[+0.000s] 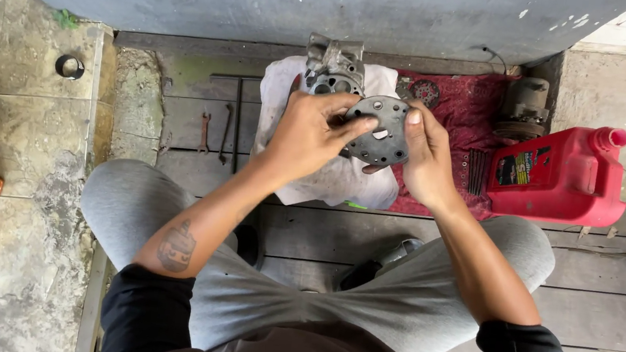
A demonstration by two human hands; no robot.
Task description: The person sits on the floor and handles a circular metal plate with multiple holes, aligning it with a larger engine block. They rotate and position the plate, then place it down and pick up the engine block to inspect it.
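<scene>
A round dark metal plate (384, 131) with several holes is held up between both hands. My left hand (309, 132) grips its left edge, fingers across the face. My right hand (425, 156) holds the right edge, thumb on the rim. Just behind the plate stands a grey cast-metal engine part (333, 65) on a white cloth (344, 184). I sit with knees apart in grey trousers above the wooden boards.
A red cloth (470, 116) lies right of the white one, with a small gear (425, 93) and thin rods (476, 170). A red plastic jug (564, 175) and a rusty cylindrical part (524, 108) stand at right. Wrenches (215, 130) lie left; a black ring (69, 66) sits on tiles.
</scene>
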